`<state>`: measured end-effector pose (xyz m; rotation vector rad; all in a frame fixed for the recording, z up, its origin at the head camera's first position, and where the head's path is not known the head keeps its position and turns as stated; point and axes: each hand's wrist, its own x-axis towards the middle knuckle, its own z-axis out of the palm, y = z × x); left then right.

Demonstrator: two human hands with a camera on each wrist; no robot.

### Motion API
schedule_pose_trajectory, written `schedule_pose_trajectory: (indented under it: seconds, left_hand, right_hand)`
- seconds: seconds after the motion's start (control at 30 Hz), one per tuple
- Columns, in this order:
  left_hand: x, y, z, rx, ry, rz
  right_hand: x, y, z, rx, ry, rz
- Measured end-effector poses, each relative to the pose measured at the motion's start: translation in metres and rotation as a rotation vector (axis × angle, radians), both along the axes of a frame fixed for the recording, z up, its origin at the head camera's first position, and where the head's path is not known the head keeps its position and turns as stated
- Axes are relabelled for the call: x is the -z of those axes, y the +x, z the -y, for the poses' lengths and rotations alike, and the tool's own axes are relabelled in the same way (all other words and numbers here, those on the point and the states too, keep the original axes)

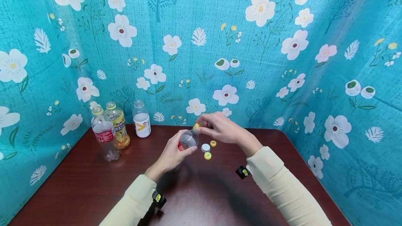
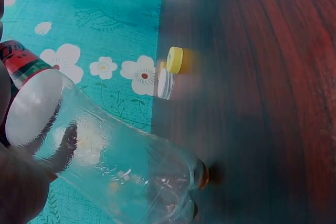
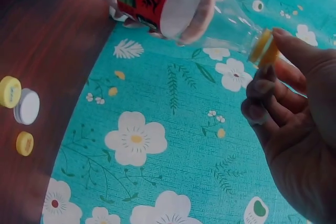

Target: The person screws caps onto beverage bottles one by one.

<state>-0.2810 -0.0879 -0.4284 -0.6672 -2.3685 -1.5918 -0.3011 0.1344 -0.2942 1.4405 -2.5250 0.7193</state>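
Over the tabletop (image 1: 78,184), just left of three loose caps (image 1: 205,148), I see the left hand (image 1: 172,152) wrapped round a clear, red-labelled bottle (image 1: 189,138) and the right hand (image 1: 220,128) pinching the yellow cap (image 3: 269,52) at its mouth.

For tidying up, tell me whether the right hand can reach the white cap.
Probably not yet: the right hand pinches the yellow cap on the bottle, though nothing covers the white cap.

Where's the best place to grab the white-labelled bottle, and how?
Hold the white-labelled bottle round its middle, probably coming from the right. It stands upright, its body looks wider than its neck, and the yellow-labelled bottle stands on its left.
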Motion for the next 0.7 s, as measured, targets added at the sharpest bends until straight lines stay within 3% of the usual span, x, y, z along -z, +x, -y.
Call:
schedule_pose_trajectory:
  seconds: [0.1,0.2,0.43,0.7]
  left_hand:
    - [-0.001,0.0,0.001,-0.003,-0.002,0.004]
    - [-0.002,-0.001,0.003,0.017,-0.005,0.03]
    - [-0.003,-0.003,0.013,0.104,-0.01,0.119]
    - [-0.006,-0.008,0.018,0.171,-0.032,0.153]
  right_hand:
    - [0.001,0.0,0.002,0.024,-0.014,-0.023]
    - [0.002,-0.001,0.003,0.021,-0.019,0.006]
    - [0.0,0.003,-0.002,-0.042,0.03,0.093]
    - [-0.006,0.005,0.0,-0.097,0.06,0.114]
